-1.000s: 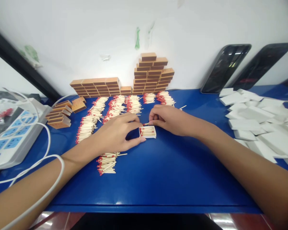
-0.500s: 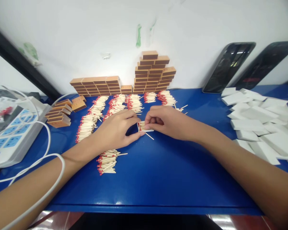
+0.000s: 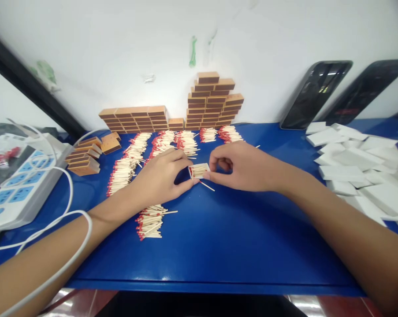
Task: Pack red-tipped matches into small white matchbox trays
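Left hand (image 3: 167,176) grasps the white matchbox tray (image 3: 199,165), index finger at its far left corner, thumb at its near side. Right hand (image 3: 238,167) has thumb and fingers curled at the tray's right end, thumb touching the near corner; cannot tell if it grips or just rests there. Tray lies between the two hands, open side up, holding wooden matches (image 3: 199,171) laid lengthwise, some red heads showing at the left end. One loose match (image 3: 208,187) lies just in front of the tray, slanted.

Left of the tray: a long row of red-headed matches (image 3: 122,169); front-left of it, a smaller match heap (image 3: 152,224), partly behind the left forearm. Beyond the tray, more match piles (image 3: 208,134), then a stepped stack of brown-sided matchboxes (image 3: 208,108); back-left of it, a lower matchbox stack (image 3: 132,119). Farther left of the tray, tilted matchbox sleeves (image 3: 83,159), then a white power strip (image 3: 20,189) with blue socket panels. Well right of the tray, heaped white trays (image 3: 360,165). Back-right of it, two glossy dark slabs (image 3: 318,94) lean on the wall (image 3: 268,53). Blue tabletop (image 3: 218,246) under the tray.
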Demonstrator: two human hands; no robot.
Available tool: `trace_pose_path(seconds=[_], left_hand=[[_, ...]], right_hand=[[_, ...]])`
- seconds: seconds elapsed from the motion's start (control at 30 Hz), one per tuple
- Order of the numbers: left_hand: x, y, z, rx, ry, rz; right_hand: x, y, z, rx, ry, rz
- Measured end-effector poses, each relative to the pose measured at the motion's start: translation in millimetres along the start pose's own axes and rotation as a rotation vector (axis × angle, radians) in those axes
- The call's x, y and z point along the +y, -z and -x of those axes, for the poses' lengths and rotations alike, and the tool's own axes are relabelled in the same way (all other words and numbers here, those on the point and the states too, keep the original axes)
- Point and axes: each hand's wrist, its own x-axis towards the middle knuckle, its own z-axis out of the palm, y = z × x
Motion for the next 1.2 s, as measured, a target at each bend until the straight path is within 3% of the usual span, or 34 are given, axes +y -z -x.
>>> trace_pose_path(seconds=[0.3,0.5,0.6,0.7,0.9,1.2], left_hand=[[-4.6,-0.2,0.5,-0.021,0.010,-0.060],[-4.2,-0.1,-0.5,-0.001,-0.007,-0.026],[-4.2,-0.3,-0.9,-0.007,-0.009,-0.010],[-4.9,-0.4,-0.3,-0.012,-0.010,-0.005],[-6.7,-1.2,-0.3,0.010,-0.031,-0.004],[-8.8,-1.2,0.0,0.011,-0.024,0.061]], right_hand=[[-0.7,-10.8,-1.2,-0.088,0.038,-0.001],[2.0,-17.7,-5.3,0.239,0.067,-0.103],[1.2,-25.6,-5.0,0.194,0.177,-0.134],[1.1,-30.8,-5.0,0.161,0.199,-0.094],[7.4,-26.0,-8.4,0.351,0.213,-0.013],[5.5,-30.4,-3.1,0.179,0.248,-0.090]])
